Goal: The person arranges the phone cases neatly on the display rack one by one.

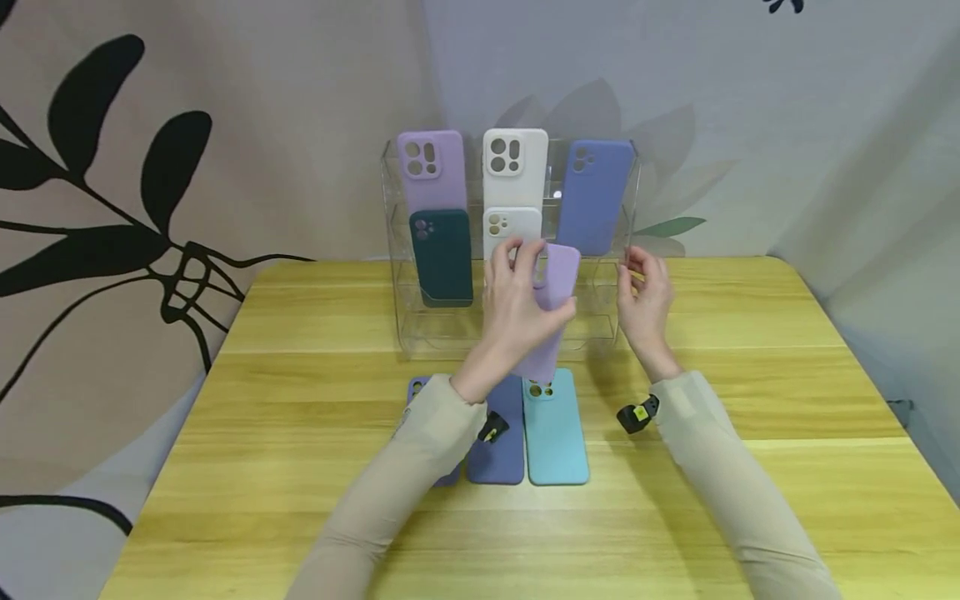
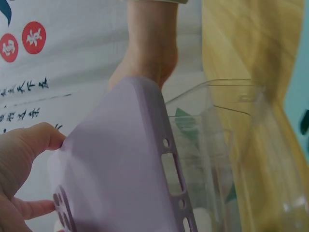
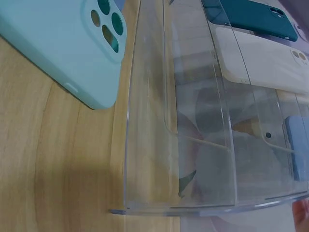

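My left hand point(image 1: 517, 304) holds a light purple phone case point(image 1: 561, 271) tilted in front of a clear tiered display rack point(image 1: 431, 342). In the left wrist view, its thumb and fingers grip the edges of the purple case point(image 2: 111, 159) near the camera cutouts. My right hand point(image 1: 647, 300) is at the rack's right side, thumb and fingers pinching its edge; in the right wrist view only a bit of a finger point(image 3: 300, 215) shows by the clear side panel. A dark green case point(image 1: 442, 262) and a small white case point(image 1: 512, 222), partly hidden by my left hand, stand in the rack.
Higher in the rack stand a purple case point(image 1: 446, 187), a white case point(image 1: 525, 183) and a blue case point(image 1: 595, 200). On the wooden table point(image 1: 750, 350) before it lie a turquoise case point(image 1: 557, 437), a dark blue case point(image 1: 502, 467) and another blue-purple case point(image 1: 417, 387) mostly under my left sleeve.
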Motion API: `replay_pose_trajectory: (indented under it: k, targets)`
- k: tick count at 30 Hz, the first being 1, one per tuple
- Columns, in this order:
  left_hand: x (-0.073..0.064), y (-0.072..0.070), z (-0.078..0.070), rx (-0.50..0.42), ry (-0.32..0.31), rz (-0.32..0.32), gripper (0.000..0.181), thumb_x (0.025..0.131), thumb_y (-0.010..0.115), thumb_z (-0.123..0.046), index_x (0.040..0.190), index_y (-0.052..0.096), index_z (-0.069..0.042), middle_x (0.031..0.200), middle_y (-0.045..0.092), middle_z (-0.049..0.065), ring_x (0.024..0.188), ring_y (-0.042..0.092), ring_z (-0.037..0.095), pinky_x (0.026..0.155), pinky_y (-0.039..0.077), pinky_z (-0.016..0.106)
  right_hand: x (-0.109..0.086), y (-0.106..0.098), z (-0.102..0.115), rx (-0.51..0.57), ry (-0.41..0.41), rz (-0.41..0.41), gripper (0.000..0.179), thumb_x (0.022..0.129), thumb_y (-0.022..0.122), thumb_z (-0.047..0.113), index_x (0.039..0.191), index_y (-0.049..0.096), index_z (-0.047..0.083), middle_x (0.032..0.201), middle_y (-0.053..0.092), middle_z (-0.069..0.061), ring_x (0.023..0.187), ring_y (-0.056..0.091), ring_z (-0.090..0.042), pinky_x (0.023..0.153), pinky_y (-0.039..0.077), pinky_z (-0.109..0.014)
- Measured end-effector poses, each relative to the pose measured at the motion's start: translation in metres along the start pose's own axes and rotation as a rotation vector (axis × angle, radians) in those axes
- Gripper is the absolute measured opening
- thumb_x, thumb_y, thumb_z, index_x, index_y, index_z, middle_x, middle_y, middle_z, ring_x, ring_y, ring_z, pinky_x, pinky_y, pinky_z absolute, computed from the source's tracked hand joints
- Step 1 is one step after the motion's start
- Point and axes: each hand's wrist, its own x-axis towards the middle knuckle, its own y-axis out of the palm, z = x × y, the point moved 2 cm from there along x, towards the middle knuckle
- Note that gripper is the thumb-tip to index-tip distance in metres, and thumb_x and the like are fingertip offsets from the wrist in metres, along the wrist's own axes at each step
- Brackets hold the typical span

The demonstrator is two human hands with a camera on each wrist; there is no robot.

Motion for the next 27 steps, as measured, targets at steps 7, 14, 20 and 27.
replay_pose_trajectory:
  k: [7,14,20,27]
  targets:
    - [0.026,0.011,-0.015,-0.058,0.037,-0.099,0.068,0.069,0.076,-0.028,0.128,0.049,-0.007,0.132,0.037,0.019,0.112,0.039,0.032,0.081,0.041,0.038,-0.003,-0.005,0.031,0.01,0.003,-0.005,0.019,0.087,0.05,-0.015,0.105,0.053,-0.02,0.102,0.052,-0.032,0.096,0.058,-0.042,0.084,0.052,-0.034]
    - [0.045,0.026,-0.021,-0.066,0.046,-0.254,0.07,0.067,0.077,-0.03,0.128,0.049,-0.008,0.132,0.037,0.016,0.114,0.038,0.03,0.084,0.041,0.034,-0.001,-0.003,0.016,0.031,0.022,0.02,0.021,0.087,0.05,-0.015,0.107,0.053,-0.021,0.104,0.052,-0.034,0.097,0.058,-0.041,0.084,0.051,-0.043]
    - [0.058,0.038,-0.026,-0.026,0.112,-0.346,0.069,0.071,0.075,-0.03,0.129,0.047,-0.007,0.136,0.033,0.018,0.121,0.034,0.031,0.094,0.037,0.035,0.0,0.002,-0.008,0.008,0.008,0.004,0.021,0.089,0.053,-0.01,0.109,0.056,-0.015,0.102,0.055,-0.029,0.096,0.059,-0.038,0.082,0.053,-0.038]
    - [0.066,0.053,-0.025,-0.009,0.147,-0.415,0.069,0.072,0.072,-0.031,0.13,0.044,-0.007,0.136,0.031,0.02,0.119,0.035,0.032,0.093,0.036,0.034,-0.001,0.001,-0.011,-0.002,-0.001,0.011,0.022,0.091,0.052,-0.005,0.111,0.058,-0.011,0.102,0.055,-0.025,0.096,0.059,-0.034,0.083,0.052,-0.031]
